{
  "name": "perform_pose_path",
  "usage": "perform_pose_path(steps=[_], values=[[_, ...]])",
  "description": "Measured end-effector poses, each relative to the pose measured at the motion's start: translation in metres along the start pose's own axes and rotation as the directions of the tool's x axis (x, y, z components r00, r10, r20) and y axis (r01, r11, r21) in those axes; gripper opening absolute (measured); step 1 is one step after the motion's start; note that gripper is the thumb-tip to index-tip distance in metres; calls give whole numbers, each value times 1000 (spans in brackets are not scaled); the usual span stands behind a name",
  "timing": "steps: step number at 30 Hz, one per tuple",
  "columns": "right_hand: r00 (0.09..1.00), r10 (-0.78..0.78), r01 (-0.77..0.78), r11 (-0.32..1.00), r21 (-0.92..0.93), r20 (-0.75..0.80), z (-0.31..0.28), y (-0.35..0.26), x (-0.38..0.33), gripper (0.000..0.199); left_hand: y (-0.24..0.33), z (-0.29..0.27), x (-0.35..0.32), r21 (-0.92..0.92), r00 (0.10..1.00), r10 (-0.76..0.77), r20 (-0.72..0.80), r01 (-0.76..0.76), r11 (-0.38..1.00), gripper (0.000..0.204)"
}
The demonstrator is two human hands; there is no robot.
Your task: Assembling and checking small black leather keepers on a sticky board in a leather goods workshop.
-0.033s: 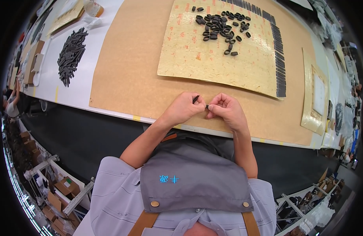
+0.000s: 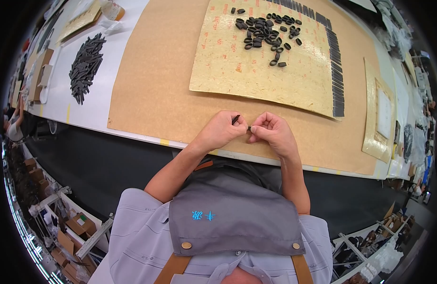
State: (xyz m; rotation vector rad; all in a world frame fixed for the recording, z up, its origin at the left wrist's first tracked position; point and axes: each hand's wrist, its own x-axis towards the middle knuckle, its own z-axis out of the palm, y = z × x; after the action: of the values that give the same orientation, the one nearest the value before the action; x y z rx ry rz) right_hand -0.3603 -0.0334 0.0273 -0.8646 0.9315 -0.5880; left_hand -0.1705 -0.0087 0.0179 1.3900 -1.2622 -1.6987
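Note:
Close together over the brown sheet near the table's front edge, my two hands pinch a small black strip (image 2: 236, 119). One end of it sticks up from the closed fingers of my left hand (image 2: 220, 131). At the gap between the hands, a short dark piece shows at the fingertips of my right hand (image 2: 277, 136), whose thumb and forefinger press together. Fingers hide most of the strip. Beyond my hands lies a yellowish board (image 2: 256, 83) bearing a scatter of small black loops (image 2: 261, 29). Dark flat strips (image 2: 337, 87) line its right edge in a row.
A heap of black strips (image 2: 87, 68) lies on the white tabletop at the left. Brown sheeting (image 2: 154, 71) covers the middle. At the right is a framed yellowish panel (image 2: 371, 120). A cardboard box (image 2: 40, 78) stands far left, with another person (image 2: 15, 128) beyond the table.

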Motion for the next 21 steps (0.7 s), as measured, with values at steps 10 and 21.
perform_pose_path(steps=[10, 21], values=[[1000, -10, 10, 1000, -16, -2, 7, 5, 3, 11, 0, 0, 0, 5, 1000, 17, 14, -17, 1000, 14], [974, 132, -101, 980, -171, 185, -11, -10, -6, 20, -1, -4, -2, -62, 999, 27, 39, -25, 998, 12]])
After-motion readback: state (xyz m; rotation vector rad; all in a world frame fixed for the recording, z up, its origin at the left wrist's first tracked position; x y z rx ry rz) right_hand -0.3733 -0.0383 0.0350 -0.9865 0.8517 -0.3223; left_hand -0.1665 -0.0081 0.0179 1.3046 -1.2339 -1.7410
